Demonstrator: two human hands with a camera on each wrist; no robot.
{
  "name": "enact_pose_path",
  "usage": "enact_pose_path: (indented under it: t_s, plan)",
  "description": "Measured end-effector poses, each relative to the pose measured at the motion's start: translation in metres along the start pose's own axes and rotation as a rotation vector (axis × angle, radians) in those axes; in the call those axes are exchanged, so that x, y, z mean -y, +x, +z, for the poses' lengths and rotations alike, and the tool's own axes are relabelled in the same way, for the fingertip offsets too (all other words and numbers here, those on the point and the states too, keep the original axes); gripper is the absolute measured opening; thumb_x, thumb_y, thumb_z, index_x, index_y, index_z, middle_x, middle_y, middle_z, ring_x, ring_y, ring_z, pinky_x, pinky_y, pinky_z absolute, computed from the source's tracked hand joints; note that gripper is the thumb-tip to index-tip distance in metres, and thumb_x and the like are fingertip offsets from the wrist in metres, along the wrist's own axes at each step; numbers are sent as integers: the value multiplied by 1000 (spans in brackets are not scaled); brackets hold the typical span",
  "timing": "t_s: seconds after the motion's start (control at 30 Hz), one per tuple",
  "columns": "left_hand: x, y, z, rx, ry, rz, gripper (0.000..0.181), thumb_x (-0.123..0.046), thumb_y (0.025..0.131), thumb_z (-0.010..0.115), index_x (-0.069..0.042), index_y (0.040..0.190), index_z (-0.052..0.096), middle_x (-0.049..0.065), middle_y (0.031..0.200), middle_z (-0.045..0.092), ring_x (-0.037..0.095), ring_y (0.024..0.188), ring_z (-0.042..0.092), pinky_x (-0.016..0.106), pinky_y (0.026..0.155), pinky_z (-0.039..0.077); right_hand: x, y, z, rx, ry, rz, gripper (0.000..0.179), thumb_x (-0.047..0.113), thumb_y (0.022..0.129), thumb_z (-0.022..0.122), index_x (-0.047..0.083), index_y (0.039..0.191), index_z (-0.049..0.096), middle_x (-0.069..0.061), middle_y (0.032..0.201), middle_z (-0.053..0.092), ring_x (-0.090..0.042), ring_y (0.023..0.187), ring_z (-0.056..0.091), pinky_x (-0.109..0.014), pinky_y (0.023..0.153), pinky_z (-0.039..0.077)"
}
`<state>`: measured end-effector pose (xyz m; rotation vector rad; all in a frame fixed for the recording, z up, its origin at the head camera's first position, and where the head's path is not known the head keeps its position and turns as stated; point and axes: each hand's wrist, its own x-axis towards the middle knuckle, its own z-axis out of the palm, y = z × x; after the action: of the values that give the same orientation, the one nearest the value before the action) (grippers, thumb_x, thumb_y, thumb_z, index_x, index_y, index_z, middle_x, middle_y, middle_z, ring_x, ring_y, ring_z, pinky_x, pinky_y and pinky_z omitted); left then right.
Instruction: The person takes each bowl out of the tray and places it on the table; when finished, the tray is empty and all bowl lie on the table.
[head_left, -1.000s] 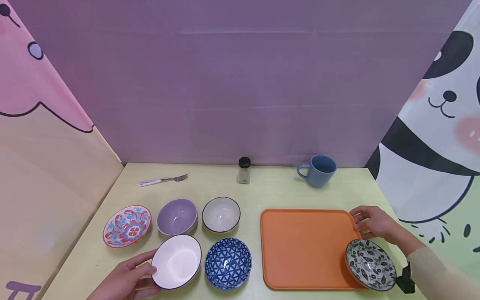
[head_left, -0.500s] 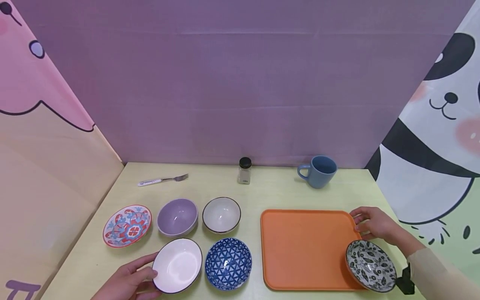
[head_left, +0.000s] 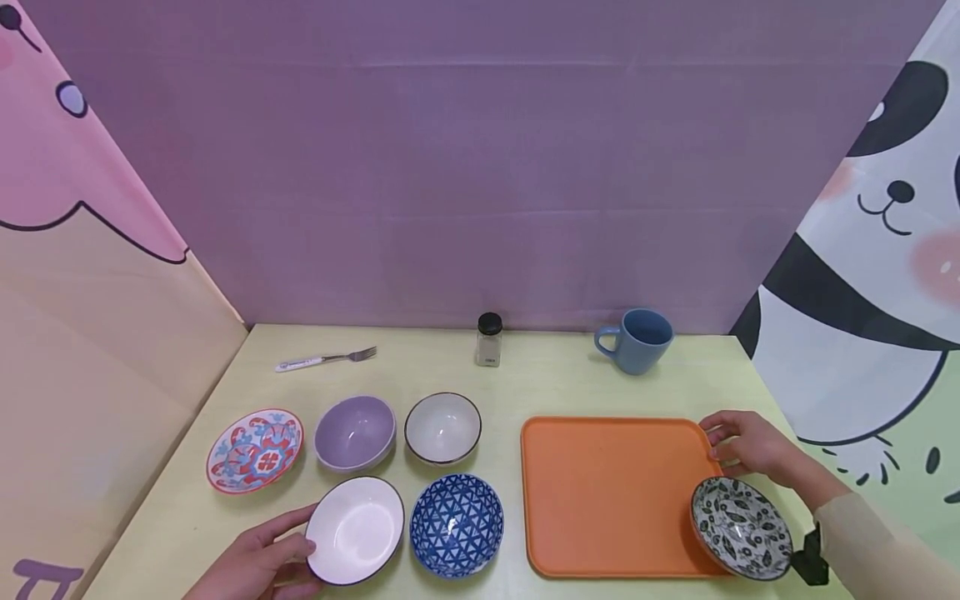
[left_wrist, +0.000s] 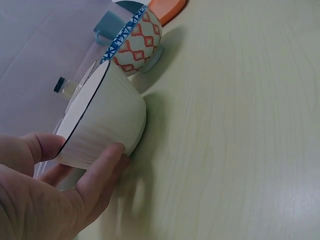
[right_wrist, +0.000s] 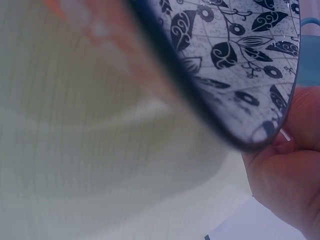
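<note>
My left hand [head_left: 258,554] holds a white bowl with a dark rim [head_left: 355,531] from its left side. In the left wrist view the thumb is at the rim and the fingers [left_wrist: 102,170] lie against the ribbed outer wall. My right hand [head_left: 753,450] grips the right edge of an orange tray [head_left: 607,500] near its far corner. A bowl with a black-and-white leaf pattern [head_left: 741,529] overlaps the tray's near right corner in the head view, just below this hand. To the right of the white bowl stands a blue-and-white triangle-patterned bowl [head_left: 457,526].
Behind the white bowl stand a purple bowl [head_left: 355,433] and a smaller white bowl [head_left: 442,428]. A red-and-blue patterned dish [head_left: 255,451] is at the left. Along the back are a fork [head_left: 326,359], a black-capped jar [head_left: 489,340] and a blue mug [head_left: 635,342].
The white bowl has come slightly toward me with my left hand, then held still. My right hand and the tray keep their places.
</note>
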<state>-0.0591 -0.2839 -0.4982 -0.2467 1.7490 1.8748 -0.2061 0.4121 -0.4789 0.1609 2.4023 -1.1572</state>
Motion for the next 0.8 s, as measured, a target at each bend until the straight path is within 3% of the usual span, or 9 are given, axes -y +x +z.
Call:
enact_pose_path:
  t_s: [0.4,0.67,0.8]
  plan:
    - [1,0,-3,41,-8,7,64,-10,99,60,6,155,32,9,111,74,27,97,74,44,88,63,0,0,1,-5,2,4,47,-4,91,64,-8,137,52,-18,115,63,-24,91,68,-46,78,65]
    - [2,0,-6,85,-45,10,49,-11,101,60,-13,150,53,9,111,75,27,97,74,42,87,63,2,-2,0,4,3,-4,48,-5,90,64,-8,136,51,-18,114,63,-25,90,68,-45,77,65]
    - [2,0,-6,84,-36,7,53,-12,101,60,-6,153,47,9,111,75,27,97,74,41,86,64,3,-2,0,7,7,-6,47,-5,90,63,-9,136,51,-18,114,63,-25,90,68,-45,77,65]
